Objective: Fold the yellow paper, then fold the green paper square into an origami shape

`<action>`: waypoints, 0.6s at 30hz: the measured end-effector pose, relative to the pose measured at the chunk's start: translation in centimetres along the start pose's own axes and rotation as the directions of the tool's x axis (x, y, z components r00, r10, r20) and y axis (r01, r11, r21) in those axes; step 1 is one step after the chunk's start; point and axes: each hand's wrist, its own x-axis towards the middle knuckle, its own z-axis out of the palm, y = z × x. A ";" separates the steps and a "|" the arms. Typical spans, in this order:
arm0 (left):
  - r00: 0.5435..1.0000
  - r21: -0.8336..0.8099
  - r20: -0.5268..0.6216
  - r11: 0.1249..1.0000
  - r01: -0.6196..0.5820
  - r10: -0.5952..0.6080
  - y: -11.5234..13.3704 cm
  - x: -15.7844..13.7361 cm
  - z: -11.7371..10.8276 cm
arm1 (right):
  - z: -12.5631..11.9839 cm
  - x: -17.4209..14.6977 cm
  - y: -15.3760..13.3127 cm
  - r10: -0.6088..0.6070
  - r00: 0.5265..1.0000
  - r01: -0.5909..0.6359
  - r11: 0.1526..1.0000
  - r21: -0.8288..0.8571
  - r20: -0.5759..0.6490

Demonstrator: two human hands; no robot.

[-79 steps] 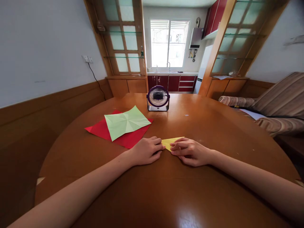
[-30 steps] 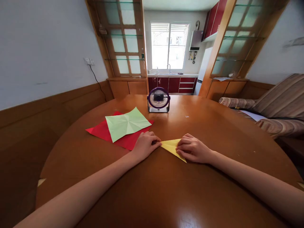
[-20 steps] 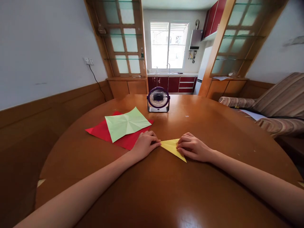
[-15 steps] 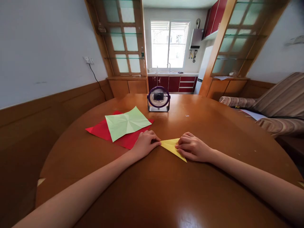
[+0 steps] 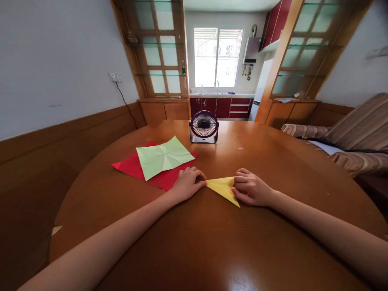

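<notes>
Yellow paper point(image 5: 221, 188), one folded piece, pointed, lying between the left hand point(image 5: 188, 182) and the right hand point(image 5: 253, 188).
Left hand: thumb and forefinger pinching the pointed corner. Right hand: fingers curled at the opposite end; whether pinching or only pressing, cannot tell. Recent change: right hand drawn slightly farther from the left, baring more creased yellow surface; judged to be smoothing of a fold, with the corner as anchor. Adjacent stock: green paper point(image 5: 163, 157), one creased sheet, beyond the left hand, lying over red paper point(image 5: 127, 165), whose near edge comes up to that hand. Purple-rimmed fan point(image 5: 204, 125), beyond both hands, well apart, upright on the tabletop point(image 5: 197, 242). Markings: small dark mark on the fan's base, too small to read; no legible brand, label or writing.
</notes>
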 end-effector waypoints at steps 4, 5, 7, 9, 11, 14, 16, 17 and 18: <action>0.998 -0.022 0.054 0.999 0.038 -0.037 -0.2 0.5 -0.2 | 0.1 0.0 0.2 0.001 1.000 -0.001 1.000 0.012 -0.011; 0.996 -0.032 0.078 0.999 0.041 -0.038 -0.3 0.7 -0.3 | 0.2 0.0 0.2 0.000 1.000 0.000 1.000 0.011 -0.013; 0.992 -0.048 0.121 0.998 0.038 -0.032 -0.3 1.0 -0.4 | 0.2 0.0 0.2 -0.006 1.000 0.006 1.000 -0.001 -0.018; 0.989 -0.061 0.147 0.997 0.039 -0.030 -0.3 1.2 -0.6 | 0.2 0.1 0.2 -0.014 1.000 0.014 1.000 -0.018 -0.023; 0.987 -0.085 0.154 0.995 0.054 -0.041 -0.3 1.3 -0.7 | 0.2 0.2 0.1 -0.015 0.999 0.014 0.999 -0.033 -0.031; 0.987 -0.154 0.140 0.984 0.094 -0.072 -0.4 1.2 -0.6 | 0.0 0.3 0.0 -0.005 0.998 0.002 0.999 -0.048 -0.064; 0.989 -0.220 0.121 0.970 0.106 -0.081 -0.6 1.1 -0.4 | -0.1 0.4 -0.1 0.015 0.995 -0.020 0.999 -0.047 -0.097; 0.990 -0.261 0.113 0.959 0.108 -0.081 -0.7 1.0 -0.2 | -0.2 0.4 -0.1 0.031 0.993 -0.036 0.998 -0.043 -0.112; 0.991 -0.309 0.108 0.945 0.107 -0.077 -0.8 0.9 -0.1 | -0.2 0.4 -0.1 0.048 0.991 -0.053 0.998 -0.038 -0.126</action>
